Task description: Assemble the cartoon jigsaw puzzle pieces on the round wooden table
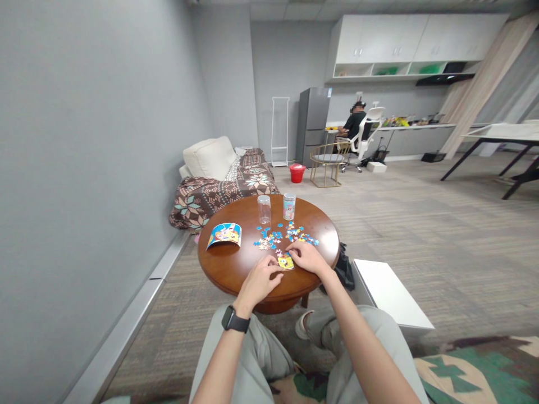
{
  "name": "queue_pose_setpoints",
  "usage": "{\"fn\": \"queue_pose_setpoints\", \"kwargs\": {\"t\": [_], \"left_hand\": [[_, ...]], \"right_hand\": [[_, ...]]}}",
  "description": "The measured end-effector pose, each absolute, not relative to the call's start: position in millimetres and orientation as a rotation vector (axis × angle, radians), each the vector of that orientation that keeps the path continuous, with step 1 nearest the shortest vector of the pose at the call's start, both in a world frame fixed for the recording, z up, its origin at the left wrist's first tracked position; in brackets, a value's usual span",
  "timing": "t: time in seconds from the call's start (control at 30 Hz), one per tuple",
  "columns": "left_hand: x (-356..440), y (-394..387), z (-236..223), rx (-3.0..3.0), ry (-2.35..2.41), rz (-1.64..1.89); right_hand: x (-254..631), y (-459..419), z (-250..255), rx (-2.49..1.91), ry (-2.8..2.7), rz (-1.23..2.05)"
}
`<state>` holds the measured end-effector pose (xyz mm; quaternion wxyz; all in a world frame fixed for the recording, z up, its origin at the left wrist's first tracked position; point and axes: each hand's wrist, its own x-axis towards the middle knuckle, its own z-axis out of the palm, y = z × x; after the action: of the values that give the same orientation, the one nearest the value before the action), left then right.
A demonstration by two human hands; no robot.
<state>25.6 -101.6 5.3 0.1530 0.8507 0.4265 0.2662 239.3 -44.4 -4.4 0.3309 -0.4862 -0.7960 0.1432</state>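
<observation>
A small joined patch of jigsaw puzzle [286, 262], yellow with a cartoon face, lies flat near the front of the round brown table [236, 269]. My left hand [260, 279] rests at the patch's left edge, fingers bent, thumb apart from them. At the upper right of the patch, my right hand [309, 258] has its fingertips closed on a small blue puzzle piece [288, 253], partly hidden by the fingers. Just beyond both hands spread loose puzzle pieces [268, 240], blue, white and pink. A curled picture sheet [225, 234] with a cartoon scene sits to the left.
Behind the pieces stand a clear jar [264, 210] and a printed jar [289, 207]. A white box [391, 292] is on the floor at the right. Farther off are a covered sofa [227, 185], a red bucket [297, 174] and a seated person [356, 123].
</observation>
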Motion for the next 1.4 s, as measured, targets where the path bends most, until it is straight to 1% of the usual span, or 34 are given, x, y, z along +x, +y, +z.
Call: {"fn": "queue_pose_setpoints", "kwargs": {"t": [0.23,0.67,1.4], "left_hand": [[25.8,-102.6,7.3,2.49,1.16,0.73],[27.9,-106.2,10.3,2.56,1.264,0.681],[28.5,-108.2,12.9,2.566,1.235,0.634]], "right_hand": [[240.5,-43.7,-7.7,-1.242,-2.082,0.369],[240.5,-43.4,-5.6,-1.266,-2.103,0.364],[239.0,-46.7,-2.5,-1.308,-2.054,0.372]]}}
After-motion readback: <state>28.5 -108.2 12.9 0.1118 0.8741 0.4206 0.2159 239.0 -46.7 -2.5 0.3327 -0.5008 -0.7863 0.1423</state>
